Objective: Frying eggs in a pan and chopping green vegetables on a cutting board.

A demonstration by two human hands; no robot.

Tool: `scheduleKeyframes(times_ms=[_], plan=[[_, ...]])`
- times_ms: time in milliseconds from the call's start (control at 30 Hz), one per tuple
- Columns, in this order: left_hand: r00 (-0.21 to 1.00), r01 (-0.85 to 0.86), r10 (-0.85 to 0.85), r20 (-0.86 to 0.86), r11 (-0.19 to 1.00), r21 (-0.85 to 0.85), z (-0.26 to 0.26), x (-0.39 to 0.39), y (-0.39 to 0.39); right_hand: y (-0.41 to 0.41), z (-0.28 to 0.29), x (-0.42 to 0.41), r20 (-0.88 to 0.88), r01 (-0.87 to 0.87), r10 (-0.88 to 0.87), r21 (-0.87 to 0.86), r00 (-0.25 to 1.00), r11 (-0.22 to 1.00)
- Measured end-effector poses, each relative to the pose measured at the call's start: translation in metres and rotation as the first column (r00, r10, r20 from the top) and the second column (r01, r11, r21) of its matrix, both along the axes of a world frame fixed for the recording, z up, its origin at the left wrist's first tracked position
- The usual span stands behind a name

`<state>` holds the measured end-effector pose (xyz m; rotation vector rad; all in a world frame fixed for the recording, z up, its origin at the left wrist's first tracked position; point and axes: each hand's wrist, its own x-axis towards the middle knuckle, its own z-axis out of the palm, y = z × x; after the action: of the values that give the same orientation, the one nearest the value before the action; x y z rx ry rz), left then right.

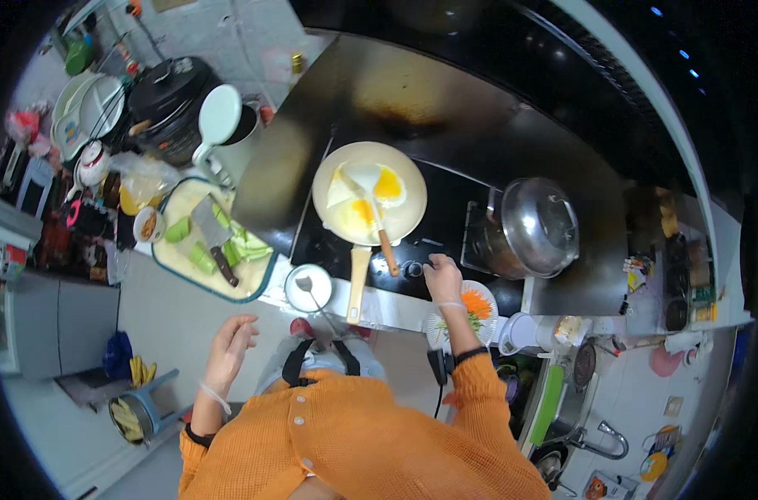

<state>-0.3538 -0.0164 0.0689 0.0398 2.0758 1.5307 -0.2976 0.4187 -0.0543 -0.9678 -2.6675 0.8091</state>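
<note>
My right hand (442,279) is over the front of the black cooktop, fingers curled, close beside the round control knob (412,269). Whether it touches the knob is hard to tell. In the cream frying pan (410,219) are eggs with two yellow yolks (388,182). A spatula with a wooden handle (388,250) lies across the pan, its pale blade over the eggs. The pan's handle (358,281) points towards me. My left hand (230,350) hangs in the air before the counter, holding nothing, nearest to a white bowl (300,303) with a metal utensil (305,284) in it.
On the left, a cutting board (185,275) bears a cleaver (210,222) and cut green vegetable pieces (202,256). A glass-lidded pot (538,228) stands right of the pan. Under my right forearm is a plate (438,337) with shredded carrot (475,304). The sink (569,406) lies farther right.
</note>
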Motion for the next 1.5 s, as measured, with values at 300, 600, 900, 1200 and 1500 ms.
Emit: scheduleKeyframes(times_ms=[300, 600, 900, 1200, 1500], plan=[[0.985, 0.171, -0.17, 0.026, 0.984, -0.058, 0.009, -0.009, 0.051, -0.106, 0.305, 0.073, -0.953, -0.599, 0.179, -0.003, 0.244, 0.801], [0.941, 0.339, -0.339, -0.014, 0.941, -0.015, 0.011, 0.001, 0.1, -0.133, 0.354, 0.157, -0.906, -0.922, -0.19, 0.35, -0.378, 0.167], [0.987, 0.16, -0.16, -0.001, 0.987, -0.013, 0.008, 0.014, 0.064, -0.134, 0.358, 0.134, -0.818, -0.78, 0.014, -0.544, 0.575, 0.31], [0.998, 0.062, -0.062, 0.015, 0.998, -0.001, 0.006, 0.024, 0.032, -0.144, 0.332, 0.055, -0.913, -0.881, -0.222, 0.394, -0.342, -0.261], [1.0, -0.006, 0.006, -0.002, 1.0, -0.019, 0.002, 0.029, 0.014, -0.162, 0.318, 0.041, -0.959, -0.95, -0.083, 0.281, -0.271, -0.134]])
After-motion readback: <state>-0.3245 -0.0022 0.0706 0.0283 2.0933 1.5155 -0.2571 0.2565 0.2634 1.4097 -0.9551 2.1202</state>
